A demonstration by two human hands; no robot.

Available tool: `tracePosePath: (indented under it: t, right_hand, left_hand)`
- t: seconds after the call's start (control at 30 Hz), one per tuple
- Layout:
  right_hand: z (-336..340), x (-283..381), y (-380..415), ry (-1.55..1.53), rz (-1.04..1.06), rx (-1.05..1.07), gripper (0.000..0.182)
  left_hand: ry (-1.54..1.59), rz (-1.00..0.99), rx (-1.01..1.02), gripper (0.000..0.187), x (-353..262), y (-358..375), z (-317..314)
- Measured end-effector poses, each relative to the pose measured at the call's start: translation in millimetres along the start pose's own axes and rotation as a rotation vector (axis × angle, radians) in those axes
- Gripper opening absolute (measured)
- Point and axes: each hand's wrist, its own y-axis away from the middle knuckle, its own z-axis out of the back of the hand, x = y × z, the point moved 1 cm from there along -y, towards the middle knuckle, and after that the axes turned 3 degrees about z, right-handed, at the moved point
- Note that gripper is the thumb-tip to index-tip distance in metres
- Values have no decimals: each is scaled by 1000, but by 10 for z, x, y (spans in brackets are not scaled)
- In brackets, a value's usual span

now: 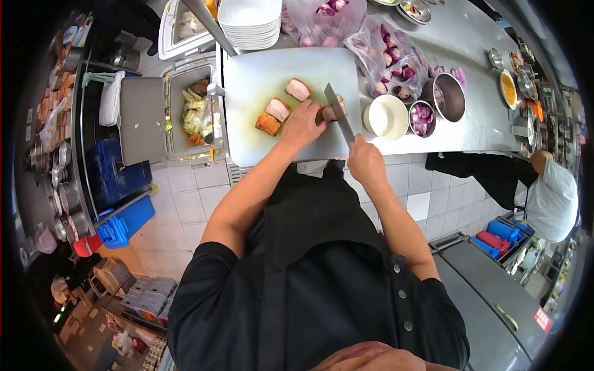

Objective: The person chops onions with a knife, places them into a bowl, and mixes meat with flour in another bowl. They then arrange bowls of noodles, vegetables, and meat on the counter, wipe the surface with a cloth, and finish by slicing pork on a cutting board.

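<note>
My right hand (366, 161) is wrapped round the handle of a kitchen knife (340, 116), its broad blade pointing away from me. The blade lies across a piece of pork belly (328, 114) on the white cutting board (247, 74). My left hand (303, 125) is closed on that piece, its fingertips close to the blade's left side. To the left of the blade, more pork belly (298, 89) rests on the board, including a chunk with browned skin (268, 124) near my left wrist. How deep the blade sits in the meat is hidden.
Right of the board stand a white tub (387, 117), a metal container of cut onion (422, 119) and a steel pot (450, 98). Plastic bags of red onions (387, 52) and stacked white dishes (249, 23) lie behind. A scrap bin (176, 83) is left. Another person (550, 201) stands right.
</note>
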Motion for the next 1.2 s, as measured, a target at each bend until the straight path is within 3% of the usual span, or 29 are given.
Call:
tracePosePath:
  t: [0.27,0.37,0.6,0.67,0.7,0.77,0.8,0.87,0.9,0.97,1.2]
  right_hand:
    - [574,462,84,-117,-71,-26,20]
    - [-160,28,77,-34,-40,104,21]
    - [317,136,38,-99,-27,41,22]
    - [444,145,116,-92,-132,-43,23]
    - [482,123,152,-94,-131,-43,23]
    - [542,69,197,-154,-136,-102,22]
    - [557,65,216,-157,-138,-102,22]
    - [574,53,261,-199,-150,-128,21]
    - [554,27,277,-203,-150,-126,21]
    - [475,-22,291,-214,-121,-144,21]
    - [407,-35,323,-197,-172,-111,22]
  left_hand:
    - [210,177,44,42,57,0,84]
    - [190,156,-2,36,46,-23,68]
    - [305,323,52,24,-54,-63,-21]
    - [306,411,86,21,-141,-83,43]
    - [304,411,84,21,-117,-88,51]
    - [78,172,-241,18,-49,-133,137]
    - [76,171,-239,18,-16,-195,270]
    - [-323,234,-204,18,42,-339,637]
    - [-326,236,-203,18,108,-342,667]
    - [-456,222,-19,14,225,-339,664]
    - [-396,92,-145,10,351,-203,431]
